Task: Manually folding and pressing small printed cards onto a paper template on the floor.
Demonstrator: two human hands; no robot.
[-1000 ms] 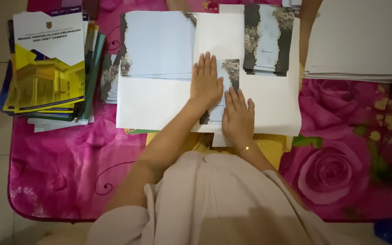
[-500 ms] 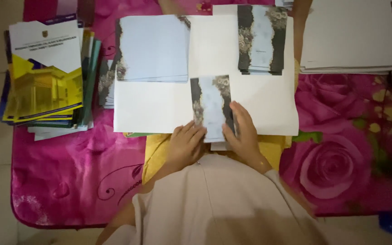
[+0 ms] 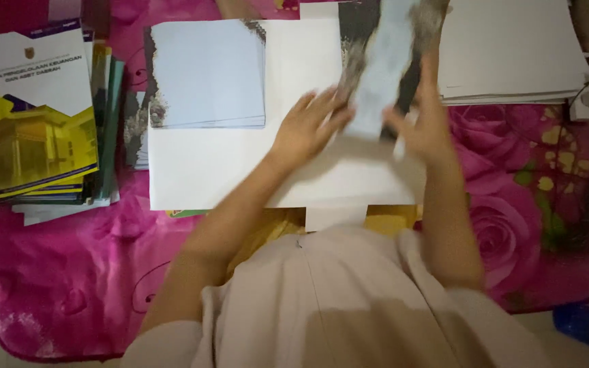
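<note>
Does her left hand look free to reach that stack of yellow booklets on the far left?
Probably yes. The left hand only touches the blue-grey sheet that the right hand also holds, and only flat white paper lies between it and the booklets.

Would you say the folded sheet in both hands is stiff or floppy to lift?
Probably light and fairly floppy: the sheet looks thin and blurs between the left hand and right hand. Its fold may stiffen it a little. It likely slides easily on the white paper.

booklet stack [image 3: 35, 116] lies left of paper sheets [image 3: 206, 75].
</note>
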